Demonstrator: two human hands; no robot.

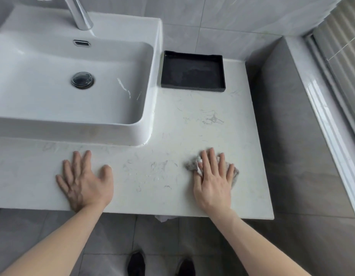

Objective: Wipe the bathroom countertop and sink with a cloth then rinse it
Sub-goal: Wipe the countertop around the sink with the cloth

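Right hand (213, 184) flat, fingers (209, 160) spread, pressing grey cloth (190, 165) onto surface (152, 126) near front edge, right of sink (53, 100). Left hand (84, 182) palm-down, splayed, holding nothing.

Pale veined stone-look desk (192, 120) with a smooth low sheen, glossy white ceramic rectangular sink (53, 124), polished chrome metal tap (79, 14), matt black square tray (192, 71), crumpled fuzzy grey-white cloth (192, 164)
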